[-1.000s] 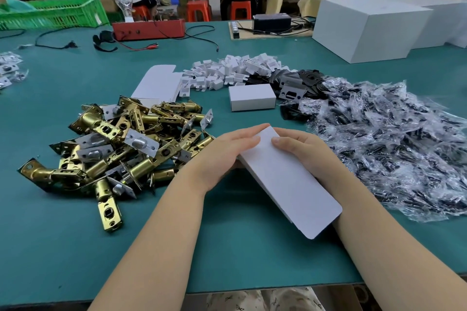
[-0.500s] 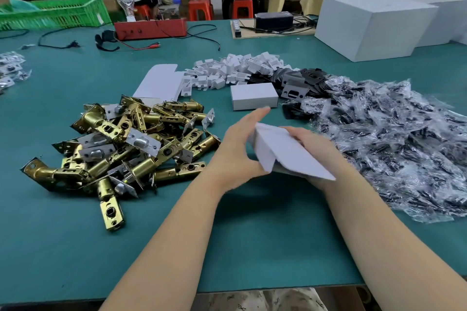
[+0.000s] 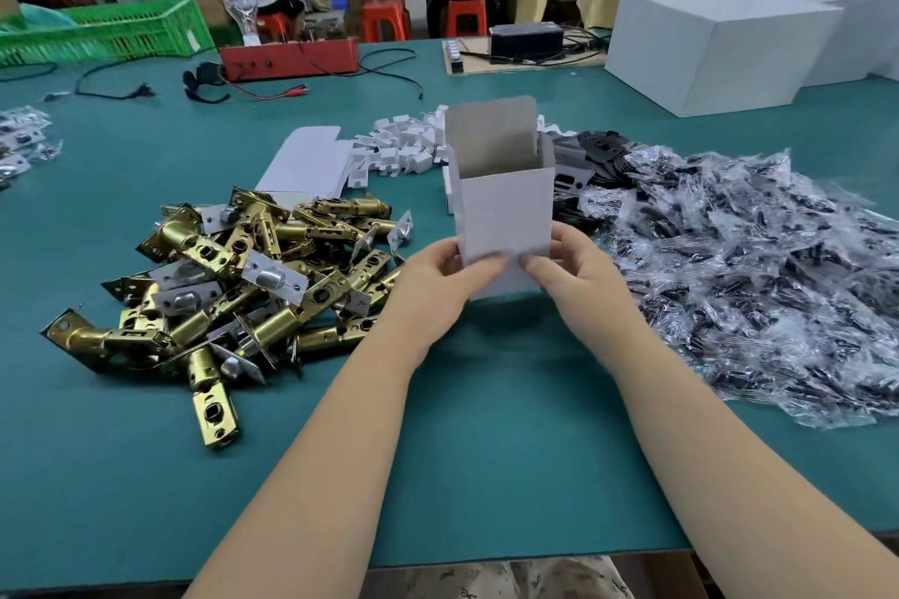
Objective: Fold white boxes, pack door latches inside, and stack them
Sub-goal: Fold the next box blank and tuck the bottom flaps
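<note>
Both of your hands were clamped on the same white box, which you held upright above the green worktop, between the two big heaps. Your left hand gripped its lower left corner, thumb across the front face, and your right hand gripped the lower right corner the same way, the two thumbs nearly meeting at the bottom edge. The box stood opened into a tube, its top end open toward you, with the grey inner side of the raised top flap showing behind the opening.

To your left lay the heap of brass door latches, piled crosswise, several with silver faceplates turned up; one latch lay apart at the near edge of the heap. Just beyond that heap rested a stack of flat, unfolded white box blanks. Behind the held box sat a pile of small white plastic pieces, and beside it some black metal plates. To your right spread a wide heap of clear plastic bags with dark parts inside.

Farther back on the worktop were a red device with cables, a black unit on a board and large white cartons. A green crate stood at the far left.
</note>
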`<state>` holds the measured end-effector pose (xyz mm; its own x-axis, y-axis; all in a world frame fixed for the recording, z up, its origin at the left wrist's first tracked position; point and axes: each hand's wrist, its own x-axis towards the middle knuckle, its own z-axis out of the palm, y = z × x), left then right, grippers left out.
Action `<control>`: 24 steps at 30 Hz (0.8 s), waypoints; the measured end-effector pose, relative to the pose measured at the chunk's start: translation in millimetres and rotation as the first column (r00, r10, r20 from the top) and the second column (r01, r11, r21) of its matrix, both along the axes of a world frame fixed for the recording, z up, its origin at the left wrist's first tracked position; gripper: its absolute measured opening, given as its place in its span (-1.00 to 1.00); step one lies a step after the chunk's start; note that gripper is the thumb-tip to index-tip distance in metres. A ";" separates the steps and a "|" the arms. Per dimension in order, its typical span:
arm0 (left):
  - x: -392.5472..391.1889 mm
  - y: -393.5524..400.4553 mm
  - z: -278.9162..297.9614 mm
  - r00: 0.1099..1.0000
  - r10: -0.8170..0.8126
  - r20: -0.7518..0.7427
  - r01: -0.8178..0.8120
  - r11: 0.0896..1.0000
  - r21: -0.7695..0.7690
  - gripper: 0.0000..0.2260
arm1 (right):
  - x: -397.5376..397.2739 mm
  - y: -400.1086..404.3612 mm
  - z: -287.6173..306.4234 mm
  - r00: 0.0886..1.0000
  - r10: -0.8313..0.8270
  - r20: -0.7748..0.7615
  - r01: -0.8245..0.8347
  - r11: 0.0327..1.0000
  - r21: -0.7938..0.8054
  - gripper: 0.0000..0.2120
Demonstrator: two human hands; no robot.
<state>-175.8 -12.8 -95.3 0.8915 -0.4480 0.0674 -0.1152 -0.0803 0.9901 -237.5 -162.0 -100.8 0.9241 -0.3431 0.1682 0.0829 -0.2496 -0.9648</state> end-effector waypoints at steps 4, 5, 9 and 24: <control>-4.4 -4.1 5.2 0.997 0.018 -0.076 -0.030 0.986 -0.164 -0.71 | -1.3 0.1 -1.5 0.997 -0.008 -0.077 -0.006 0.986 -0.169 -0.78; -4.5 -4.0 6.8 0.996 0.008 -0.088 -0.027 0.973 -0.227 -0.70 | -2.2 0.6 -1.2 0.997 -0.006 -0.081 -0.014 0.970 -0.243 -0.79; -4.8 -1.1 12.1 0.996 0.035 -0.083 -0.063 0.932 -0.358 -0.65 | -5.4 5.2 -1.5 0.999 0.012 0.051 0.006 0.940 -0.342 -0.37; -3.2 -0.6 15.9 0.985 0.080 -0.154 -0.137 0.904 -0.404 -0.68 | -10.2 14.7 4.8 0.908 -0.123 0.401 0.213 0.959 -0.188 -0.73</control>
<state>-179.0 -13.4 -79.4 0.9464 -0.3058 0.1043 0.0037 0.3330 0.9429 -247.7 -147.3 -96.0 0.7047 -0.3996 0.5862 0.3710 -0.4967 -0.7846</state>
